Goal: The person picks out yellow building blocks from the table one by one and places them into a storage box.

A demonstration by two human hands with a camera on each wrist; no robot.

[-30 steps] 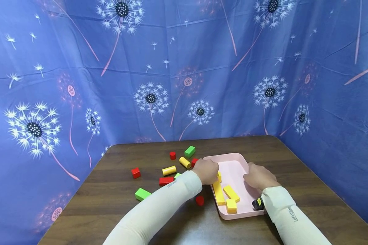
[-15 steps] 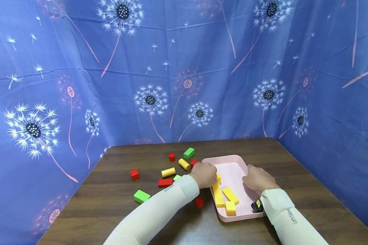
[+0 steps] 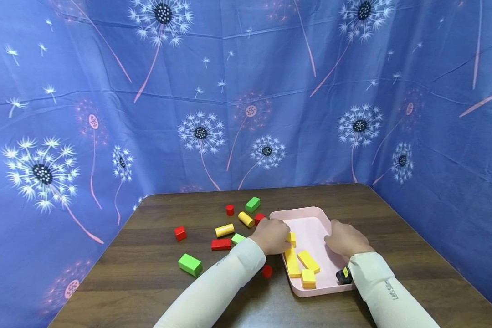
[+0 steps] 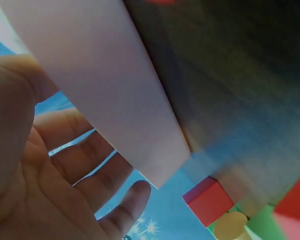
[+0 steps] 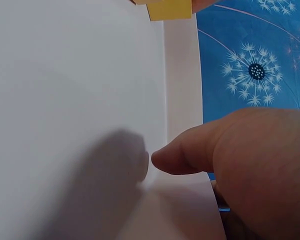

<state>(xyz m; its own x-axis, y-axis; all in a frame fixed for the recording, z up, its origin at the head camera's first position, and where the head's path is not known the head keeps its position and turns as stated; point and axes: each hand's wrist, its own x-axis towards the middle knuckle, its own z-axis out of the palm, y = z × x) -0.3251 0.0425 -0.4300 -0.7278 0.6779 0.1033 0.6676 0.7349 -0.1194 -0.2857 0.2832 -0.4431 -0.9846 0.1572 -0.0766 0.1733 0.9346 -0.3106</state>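
A pink tray [image 3: 315, 230] stands on the right part of the table. My right hand [image 3: 347, 238] grips its right wall; in the right wrist view the thumb of that hand [image 5: 255, 160] lies inside the wall with other fingers beyond it. Over the left rim reaches my left hand [image 3: 270, 236], beside a small yellow block [image 3: 291, 238]. The left wrist view shows the left hand [image 4: 55, 165] with fingers bent and several tips hidden behind the tray wall [image 4: 110, 85]; what they touch is hidden. Nearer in the tray lie yellow blocks [image 3: 292, 263], [image 3: 309, 261] and a yellow cube [image 3: 309, 278].
Left of the tray lie a green block [image 3: 190, 264], a red block [image 3: 221, 244], a red cube [image 3: 180, 233], yellow cylinders [image 3: 224, 230], [image 3: 246, 219] and a red cylinder [image 3: 267, 271]. A black object [image 3: 344, 275] is by the right wrist. Patterned cloth hangs behind.
My left hand has shifted slightly down and toward me along the rim, and more of the small yellow block shows beside it. My right hand stays at the tray's right wall.
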